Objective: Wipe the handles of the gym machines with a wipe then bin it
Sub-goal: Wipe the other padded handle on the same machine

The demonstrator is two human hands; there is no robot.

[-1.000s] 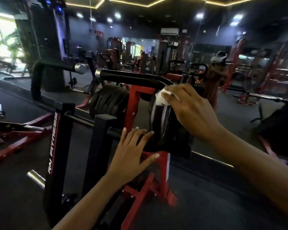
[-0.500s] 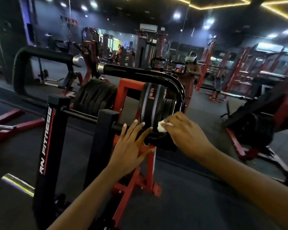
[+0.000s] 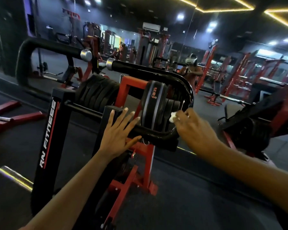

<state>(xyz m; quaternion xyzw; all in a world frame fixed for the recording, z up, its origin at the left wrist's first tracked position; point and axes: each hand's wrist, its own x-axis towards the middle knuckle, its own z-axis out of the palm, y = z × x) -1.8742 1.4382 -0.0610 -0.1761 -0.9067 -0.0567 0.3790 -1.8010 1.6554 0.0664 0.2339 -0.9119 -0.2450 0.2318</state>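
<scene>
The black handle (image 3: 150,71) runs rightward from its chrome cap (image 3: 109,63) at upper centre, then hooks down. At the bend, the right hand (image 3: 194,130) pinches a white wipe (image 3: 172,118); the left hand (image 3: 118,131) lies flat, fingers spread.

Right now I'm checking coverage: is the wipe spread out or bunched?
Bunched: only a small white wad of the wipe shows, pinched by the right hand against the handle.

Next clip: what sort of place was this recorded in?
A gym, almost certainly a commercial one. Stacked black weight plates sit beside a red frame, a black upright reads RN FITNESS, and more red machines fill the room behind.
</scene>
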